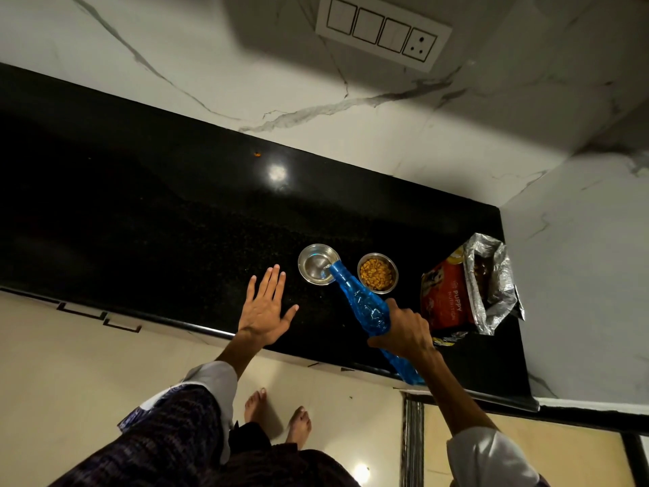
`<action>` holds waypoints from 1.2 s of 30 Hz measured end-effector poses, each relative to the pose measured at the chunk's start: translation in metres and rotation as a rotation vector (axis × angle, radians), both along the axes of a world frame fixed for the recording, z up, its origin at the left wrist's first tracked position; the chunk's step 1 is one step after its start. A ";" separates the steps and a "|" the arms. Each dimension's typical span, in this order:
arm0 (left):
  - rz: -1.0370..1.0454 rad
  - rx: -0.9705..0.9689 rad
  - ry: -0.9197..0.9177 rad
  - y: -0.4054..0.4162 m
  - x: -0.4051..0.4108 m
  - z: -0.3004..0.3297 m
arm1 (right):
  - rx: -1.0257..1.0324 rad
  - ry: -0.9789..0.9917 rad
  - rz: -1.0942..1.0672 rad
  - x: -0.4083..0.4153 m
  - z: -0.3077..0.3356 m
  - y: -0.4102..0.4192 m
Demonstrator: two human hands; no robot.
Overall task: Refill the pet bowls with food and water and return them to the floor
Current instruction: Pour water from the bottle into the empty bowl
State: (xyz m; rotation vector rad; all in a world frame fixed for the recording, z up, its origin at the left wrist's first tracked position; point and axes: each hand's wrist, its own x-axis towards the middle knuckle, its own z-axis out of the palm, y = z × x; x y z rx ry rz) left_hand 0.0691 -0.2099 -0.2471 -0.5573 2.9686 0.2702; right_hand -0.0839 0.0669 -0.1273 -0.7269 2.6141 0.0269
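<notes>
Two small steel bowls stand side by side on the black counter [158,212]. The left bowl [315,261] holds a little water. The right bowl [378,273] is full of brown kibble. My right hand [404,332] grips a blue plastic bottle [365,307] around its middle, tilted so its mouth rests over the left bowl's near rim with water running out. My left hand [268,307] lies flat with fingers spread on the counter, just left of the water bowl, holding nothing.
An opened red puppy food bag [467,290] with a silver lining lies at the counter's right end against the marble wall. A stray kibble [257,154] sits near the back wall. A switch panel [382,29] is on the wall. My bare feet [277,416] stand on the tiled floor.
</notes>
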 end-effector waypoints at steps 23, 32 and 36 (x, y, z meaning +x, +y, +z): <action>-0.001 0.009 0.037 -0.001 0.000 -0.003 | 0.015 0.006 0.005 -0.002 -0.003 0.000; 0.002 0.004 0.022 -0.001 0.001 -0.002 | 0.010 0.006 0.002 -0.002 -0.004 0.000; 0.001 0.007 0.028 -0.001 0.000 -0.003 | 0.011 0.008 0.005 -0.001 -0.005 0.000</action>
